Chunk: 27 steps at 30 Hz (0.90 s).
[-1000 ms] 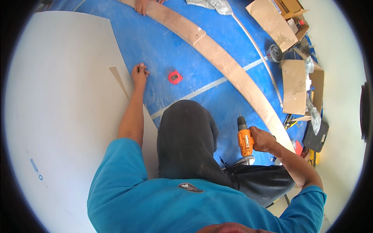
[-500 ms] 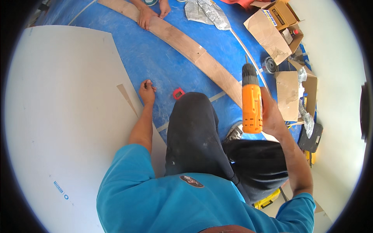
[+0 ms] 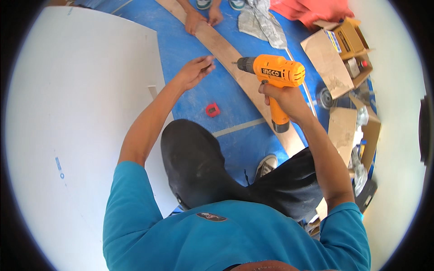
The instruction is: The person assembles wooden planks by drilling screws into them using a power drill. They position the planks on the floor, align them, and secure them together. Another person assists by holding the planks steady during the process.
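My right hand (image 3: 285, 97) is wrapped around the handle of an orange cordless drill (image 3: 278, 70), whose dark chuck and bit point left. Facing that bit across a small gap, my left hand (image 3: 196, 73) is raised with its fingers pinched; a small dark thing seems to be between them, too small to name. Beneath the drill runs a long, curved wooden strip (image 3: 228, 54) on the blue floor covering. Another person's hands (image 3: 194, 22) rest on the strip's far part. A red tape measure (image 3: 212, 109) lies near my knee.
On the left a large white sheet (image 3: 90, 99) leans or lies beside me. Open cardboard boxes (image 3: 327, 63) stand along the right wall, with a round dark reel-like object (image 3: 324, 98) near them. Grey crumpled sheeting (image 3: 262, 25) and red cloth (image 3: 312, 11) lie at the back.
The drill has swung from pointing away from me to pointing left over the strip. My left hand has lifted forward and right, toward the bit. The whole view has shifted somewhat.
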Tool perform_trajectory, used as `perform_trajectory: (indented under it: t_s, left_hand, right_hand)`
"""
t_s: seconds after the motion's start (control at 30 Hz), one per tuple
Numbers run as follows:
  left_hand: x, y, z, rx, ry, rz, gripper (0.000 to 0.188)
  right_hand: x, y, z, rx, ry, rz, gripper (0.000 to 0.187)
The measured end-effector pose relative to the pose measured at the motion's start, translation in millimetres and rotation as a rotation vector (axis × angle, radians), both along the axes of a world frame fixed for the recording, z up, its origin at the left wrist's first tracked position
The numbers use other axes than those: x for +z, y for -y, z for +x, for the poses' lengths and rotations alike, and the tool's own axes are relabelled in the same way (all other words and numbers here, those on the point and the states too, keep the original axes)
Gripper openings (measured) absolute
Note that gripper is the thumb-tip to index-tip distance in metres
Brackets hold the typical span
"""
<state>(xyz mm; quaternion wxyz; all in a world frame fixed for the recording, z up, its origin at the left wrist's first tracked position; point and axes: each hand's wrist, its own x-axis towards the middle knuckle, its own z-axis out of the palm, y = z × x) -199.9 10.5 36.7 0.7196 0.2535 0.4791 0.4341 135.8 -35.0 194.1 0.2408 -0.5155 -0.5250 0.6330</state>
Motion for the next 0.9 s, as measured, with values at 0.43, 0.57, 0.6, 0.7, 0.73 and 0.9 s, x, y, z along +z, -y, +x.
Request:
perform_trajectory:
  t_s: [0.43,0.57,0.6,0.7,0.73,0.9]
  left_hand:
    - [45.4,-74.8,88.0,0.534,0.500,0.099,0.028]
    - [52.4,-94.8,108.3,0.628,0.594,0.291,0.025]
    - [50.7,-98.0,112.4,0.603,0.616,0.329,0.025]
    - [39.3,-104.1,124.9,0.680,0.852,0.276,0.023]
    - [36.6,-108.5,130.2,0.719,0.968,0.230,0.022]
    - [24.9,-110.6,169.3,0.775,0.994,0.319,0.018]
  right_hand:
    - [-51.0,-72.2,-1.3,-0.024,-0.528,0.024,0.030]
    - [-51.9,-80.0,5.3,-0.051,-0.534,0.043,0.026]
    - [-52.9,-79.6,6.7,-0.058,-0.522,0.063,0.023]
    - [-57.1,-75.2,12.0,-0.065,-0.538,0.088,0.020]
    - [-57.8,-74.1,14.0,-0.078,-0.572,0.113,0.020]
    - [-54.9,-66.8,28.0,-0.106,-0.408,0.197,0.028]
